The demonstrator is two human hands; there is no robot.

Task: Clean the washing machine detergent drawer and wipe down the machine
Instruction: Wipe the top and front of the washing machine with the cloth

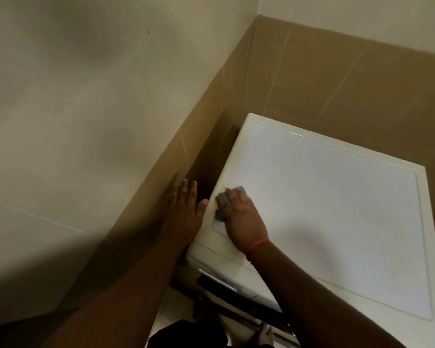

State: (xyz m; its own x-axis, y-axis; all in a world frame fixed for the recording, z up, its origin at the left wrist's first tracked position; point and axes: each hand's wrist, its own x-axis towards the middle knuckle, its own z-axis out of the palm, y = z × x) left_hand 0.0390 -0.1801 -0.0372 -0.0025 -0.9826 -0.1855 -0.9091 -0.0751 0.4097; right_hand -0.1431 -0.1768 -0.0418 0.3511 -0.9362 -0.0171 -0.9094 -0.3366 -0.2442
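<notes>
A white washing machine (337, 209) fills the right half of the view, seen from above. My right hand (241, 217) lies flat on its top near the front left corner, pressing a blue cloth (224, 199) that shows under and ahead of the fingers. My left hand (183, 209) rests against the machine's left side edge, fingers straight and pointing into the dark gap beside the wall, thumb on the top edge. A red band circles my right wrist. The machine's front panel (226, 280) shows a dark opening below the top.
A wall with brown tiles (312, 84) below and pale paint above runs close along the machine's left side and back, leaving a narrow dark gap (211, 159). My bare foot (264, 335) stands on the pale floor below the machine's front.
</notes>
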